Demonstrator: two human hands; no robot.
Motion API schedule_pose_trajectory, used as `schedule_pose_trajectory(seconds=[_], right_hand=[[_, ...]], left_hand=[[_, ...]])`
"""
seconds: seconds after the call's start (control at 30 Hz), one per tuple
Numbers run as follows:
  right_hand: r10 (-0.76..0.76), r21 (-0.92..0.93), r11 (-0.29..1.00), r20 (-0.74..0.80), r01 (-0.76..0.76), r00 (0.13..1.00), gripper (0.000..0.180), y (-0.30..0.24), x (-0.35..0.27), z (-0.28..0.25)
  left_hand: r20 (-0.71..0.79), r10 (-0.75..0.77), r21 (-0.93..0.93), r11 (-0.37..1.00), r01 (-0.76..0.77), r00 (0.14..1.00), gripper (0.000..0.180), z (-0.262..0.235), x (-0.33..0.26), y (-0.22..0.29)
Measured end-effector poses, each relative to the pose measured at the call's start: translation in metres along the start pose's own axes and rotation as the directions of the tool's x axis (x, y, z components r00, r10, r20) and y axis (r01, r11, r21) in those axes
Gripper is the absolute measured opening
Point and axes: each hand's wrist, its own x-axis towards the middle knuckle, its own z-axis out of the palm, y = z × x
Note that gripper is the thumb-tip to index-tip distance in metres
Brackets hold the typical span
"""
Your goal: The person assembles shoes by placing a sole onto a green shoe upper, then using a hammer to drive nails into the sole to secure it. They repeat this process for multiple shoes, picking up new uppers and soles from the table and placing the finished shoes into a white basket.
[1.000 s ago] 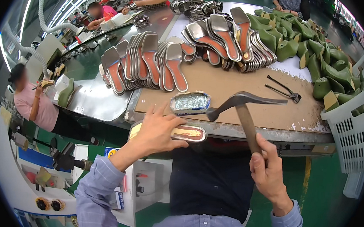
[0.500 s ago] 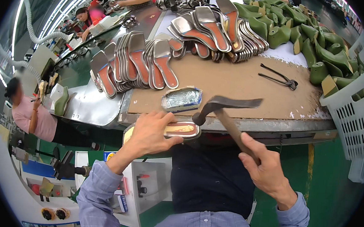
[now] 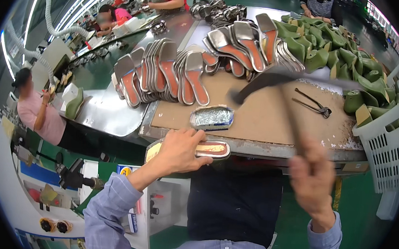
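At the near edge of the workbench, my left hand (image 3: 181,151) is wrapped over a shoe piece (image 3: 214,148) with a tan and brown underside facing up and a silvery rim. My fingers and palm cover its middle. My right hand (image 3: 313,178), smeared by motion, grips the wooden handle of a hammer (image 3: 290,119). Its dark curved head is raised above the bench, well clear of the shoe piece. Just beyond my left hand lies a small open container of shiny nails (image 3: 212,118). Metal pincers (image 3: 314,105) rest on the bench to the right.
Stacked silver-and-orange insoles (image 3: 166,71) stand along the bench's far side, beside piled green shoe lasts (image 3: 338,55). A white plastic basket (image 3: 387,156) hangs at the right. Co-workers sit or stand beyond, one in pink (image 3: 40,113) at left. An open drawer (image 3: 168,205) is below my left arm.
The hammer has swung up and away from the shoe piece, with my right hand shifting right. My left hand keeps its hold; the whole view has shifted slightly.
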Motion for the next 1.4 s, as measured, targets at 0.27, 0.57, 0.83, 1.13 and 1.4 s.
schedule_pose_trajectory(seconds=[0.27, 0.57, 0.83, 1.13, 1.4], right_hand=[[0.265, 0.072, 0.944, 0.411, -0.321, 0.872, 0.047, 0.014, -0.029, 0.031], [0.14, -0.368, 0.925, 0.109, -0.091, 0.984, 0.049, 0.055, -0.031, 0.028], [0.198, -0.761, 0.634, -0.015, -0.14, 0.98, 0.039, 0.171, -0.08, 0.008], [0.179, -0.715, 0.688, 0.0, -0.125, 0.984, 0.041, 0.161, -0.062, 0.027], [0.214, -0.807, 0.574, -0.015, -0.137, 0.977, 0.042, 0.157, -0.071, 0.01]], left_hand=[[0.015, 0.018, -0.009, 1.0, -0.018, 1.0, 0.056, 0.002, 0.005, 0.002], [0.082, 0.089, 0.143, 0.985, -0.1, 0.993, 0.062, 0.01, 0.004, 0.003], [-0.315, -0.429, -0.777, 0.628, 0.029, 0.846, 0.065, -0.082, -0.01, -0.092], [-0.771, -0.624, -0.637, 0.758, 0.143, -0.127, 0.063, 0.037, -0.126, -0.378], [-0.656, -0.747, -0.274, 0.369, 0.888, 0.108, 0.057, 0.034, -0.051, -0.374]])
